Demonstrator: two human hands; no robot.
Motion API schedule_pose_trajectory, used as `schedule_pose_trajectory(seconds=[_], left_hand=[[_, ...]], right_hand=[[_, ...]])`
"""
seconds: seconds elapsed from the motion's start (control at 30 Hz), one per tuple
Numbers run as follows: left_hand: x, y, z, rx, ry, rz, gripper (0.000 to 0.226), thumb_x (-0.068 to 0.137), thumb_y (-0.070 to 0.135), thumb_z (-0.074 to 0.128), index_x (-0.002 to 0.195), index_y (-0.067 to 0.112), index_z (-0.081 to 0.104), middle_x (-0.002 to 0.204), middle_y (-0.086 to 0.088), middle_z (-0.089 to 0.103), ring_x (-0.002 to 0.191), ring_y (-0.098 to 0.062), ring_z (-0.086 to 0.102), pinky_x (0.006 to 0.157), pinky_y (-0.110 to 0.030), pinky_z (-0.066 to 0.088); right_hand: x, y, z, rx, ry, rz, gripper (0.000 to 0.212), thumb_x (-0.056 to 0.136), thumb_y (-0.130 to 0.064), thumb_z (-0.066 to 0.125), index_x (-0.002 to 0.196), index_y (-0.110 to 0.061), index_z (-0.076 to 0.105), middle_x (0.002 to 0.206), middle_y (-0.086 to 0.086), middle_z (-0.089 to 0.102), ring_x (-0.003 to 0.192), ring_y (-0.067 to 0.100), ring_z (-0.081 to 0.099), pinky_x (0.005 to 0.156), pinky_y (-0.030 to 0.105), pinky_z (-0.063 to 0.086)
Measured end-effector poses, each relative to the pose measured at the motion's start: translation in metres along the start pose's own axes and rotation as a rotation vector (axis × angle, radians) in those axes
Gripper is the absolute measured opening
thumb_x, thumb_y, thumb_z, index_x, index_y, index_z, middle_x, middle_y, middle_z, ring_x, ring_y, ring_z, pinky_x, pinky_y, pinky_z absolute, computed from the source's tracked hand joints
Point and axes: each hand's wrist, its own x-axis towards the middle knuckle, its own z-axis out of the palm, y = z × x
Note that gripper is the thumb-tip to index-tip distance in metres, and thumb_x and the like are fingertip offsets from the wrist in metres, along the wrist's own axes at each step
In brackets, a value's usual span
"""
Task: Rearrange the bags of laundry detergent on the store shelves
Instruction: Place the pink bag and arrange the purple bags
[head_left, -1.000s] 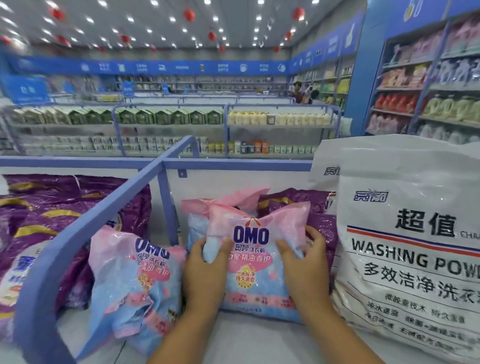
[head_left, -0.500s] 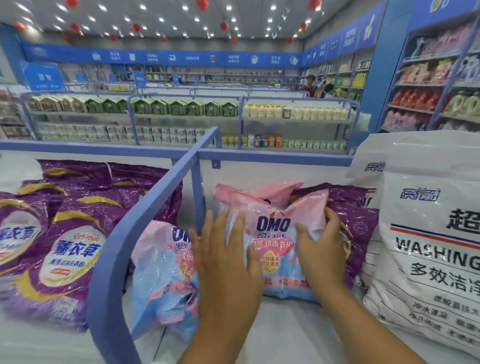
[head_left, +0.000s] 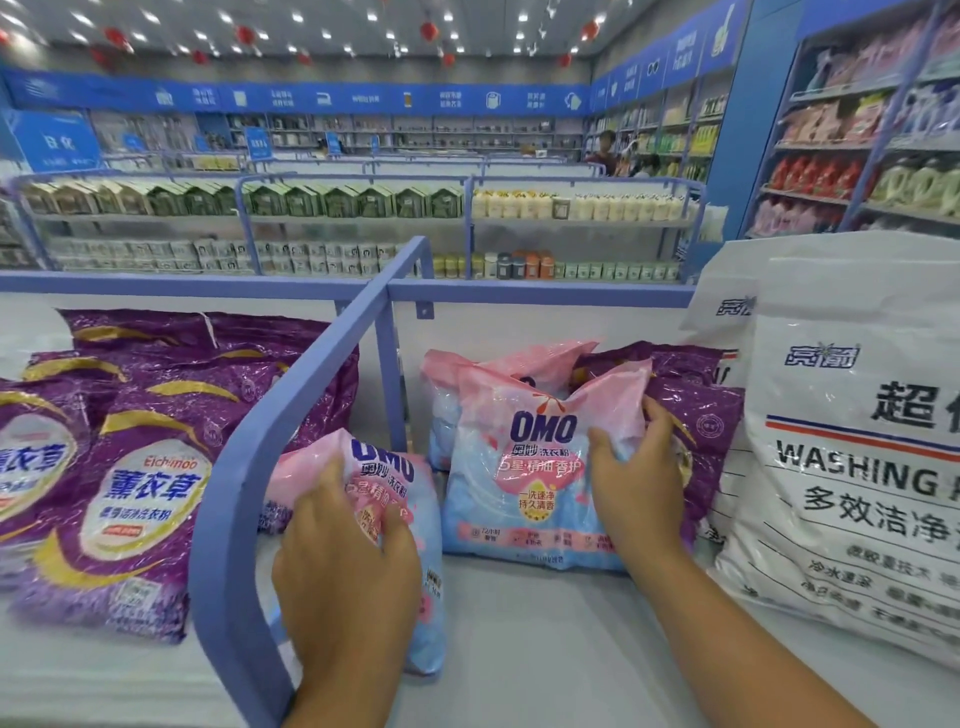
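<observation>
A pink and blue OMO detergent bag (head_left: 524, 478) stands upright in the middle of the shelf. My right hand (head_left: 636, 483) grips its right edge. A second OMO bag (head_left: 400, 499) leans to its left beside the blue divider rail (head_left: 291, 415), and my left hand (head_left: 348, 561) closes on the front of that bag. A third OMO bag (head_left: 452, 374) stands behind the upright one. Purple lavender detergent bags (head_left: 140, 493) fill the left compartment. One more purple bag (head_left: 701, 421) sits behind my right hand.
Big white washing powder sacks (head_left: 857, 441) stand at the right, close to my right arm. The white shelf floor (head_left: 545, 649) shows in front of the bags. Across the aisle are more shelves of goods (head_left: 353, 202), with people (head_left: 605, 150) far back.
My left hand left the upright OMO bag, moved left and down, and took hold of the leaning OMO bag. My right hand stays on the upright bag's right edge. The view shifted left.
</observation>
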Motion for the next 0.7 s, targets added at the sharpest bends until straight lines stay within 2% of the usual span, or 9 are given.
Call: schedule_pose_trajectory(seconds=[0.1, 0.2, 0.27, 0.37, 0.5, 0.53, 0.6, 0.67, 0.7], left_hand=[[-0.011, -0.002, -0.005, -0.150, 0.042, 0.025, 0.053, 0.091, 0.019, 0.070, 0.140, 0.029, 0.051, 0.131, -0.001, 0.060, 0.114, -0.025, 0.055, 0.099, -0.047, 0.046], [-0.022, -0.009, -0.008, -0.280, 0.107, 0.233, 0.043, 0.082, 0.005, 0.078, 0.114, 0.031, 0.067, 0.111, 0.007, 0.061, 0.096, -0.004, 0.047, 0.086, -0.036, 0.045], [-0.032, -0.013, -0.008, -0.305, 0.149, 0.375, 0.036, 0.080, 0.003, 0.076, 0.100, 0.033, 0.070, 0.104, 0.010, 0.057, 0.094, -0.008, 0.053, 0.083, -0.037, 0.049], [-0.050, -0.012, -0.013, -0.400, 0.206, 0.541, 0.023, 0.078, 0.014, 0.065, 0.089, 0.035, 0.067, 0.099, 0.005, 0.060, 0.086, -0.022, 0.062, 0.073, -0.040, 0.053], [-0.059, 0.006, -0.026, -0.528, 0.216, 0.617, 0.029, 0.076, -0.001, 0.063, 0.070, 0.026, 0.068, 0.091, -0.005, 0.063, 0.084, -0.025, 0.063, 0.070, -0.026, 0.045], [-0.060, 0.014, -0.032, -0.568, 0.209, 0.622, 0.027, 0.077, -0.001, 0.063, 0.068, 0.025, 0.067, 0.090, -0.007, 0.063, 0.085, -0.024, 0.063, 0.070, -0.021, 0.044], [-0.060, 0.027, -0.045, -0.659, 0.205, 0.672, 0.029, 0.082, 0.007, 0.060, 0.067, 0.031, 0.060, 0.089, -0.006, 0.063, 0.085, -0.011, 0.061, 0.069, -0.011, 0.040], [-0.060, 0.037, -0.056, -0.765, 0.199, 0.728, 0.026, 0.083, 0.015, 0.057, 0.069, 0.037, 0.054, 0.095, 0.003, 0.062, 0.080, -0.002, 0.057, 0.065, -0.011, 0.040], [-0.060, 0.041, -0.057, -0.839, 0.188, 0.749, 0.020, 0.083, 0.017, 0.059, 0.073, 0.034, 0.055, 0.098, 0.008, 0.061, 0.079, -0.001, 0.058, 0.065, -0.014, 0.042]], right_hand=[[-0.001, -0.001, 0.000, -0.009, -0.006, 0.004, 0.055, 0.097, -0.031, 0.065, 0.145, -0.024, 0.038, 0.109, -0.009, 0.052, 0.092, 0.015, 0.050, 0.070, 0.031, 0.039], [-0.003, -0.003, 0.000, -0.006, -0.007, 0.008, 0.055, 0.097, -0.031, 0.064, 0.145, -0.025, 0.039, 0.108, -0.010, 0.051, 0.091, 0.015, 0.050, 0.067, 0.031, 0.038], [-0.002, -0.003, 0.000, -0.001, -0.003, 0.004, 0.055, 0.097, -0.031, 0.064, 0.146, -0.026, 0.038, 0.109, -0.011, 0.050, 0.092, 0.014, 0.049, 0.066, 0.030, 0.037], [-0.002, -0.001, 0.000, -0.003, -0.012, 0.009, 0.056, 0.097, -0.033, 0.064, 0.147, -0.027, 0.037, 0.112, -0.010, 0.051, 0.093, 0.015, 0.051, 0.065, 0.030, 0.041], [0.001, -0.003, -0.004, 0.051, -0.076, 0.034, 0.057, 0.097, -0.030, 0.064, 0.148, -0.030, 0.038, 0.117, -0.012, 0.050, 0.103, 0.012, 0.048, 0.082, 0.030, 0.040], [0.002, -0.003, -0.007, 0.082, -0.114, 0.050, 0.057, 0.097, -0.030, 0.064, 0.148, -0.031, 0.040, 0.121, -0.013, 0.049, 0.109, 0.011, 0.047, 0.087, 0.030, 0.040], [-0.002, -0.003, -0.018, 0.196, -0.157, 0.031, 0.052, 0.096, -0.029, 0.065, 0.145, -0.034, 0.047, 0.134, -0.012, 0.049, 0.119, 0.008, 0.051, 0.093, 0.024, 0.045], [-0.013, 0.001, -0.034, 0.201, -0.039, -0.063, 0.035, 0.095, -0.024, 0.066, 0.128, -0.035, 0.061, 0.132, -0.011, 0.050, 0.112, 0.008, 0.058, 0.089, 0.015, 0.049], [-0.022, 0.004, -0.040, 0.193, 0.038, -0.078, 0.024, 0.096, -0.022, 0.066, 0.117, -0.034, 0.067, 0.125, -0.010, 0.054, 0.103, 0.011, 0.062, 0.086, 0.018, 0.052]])
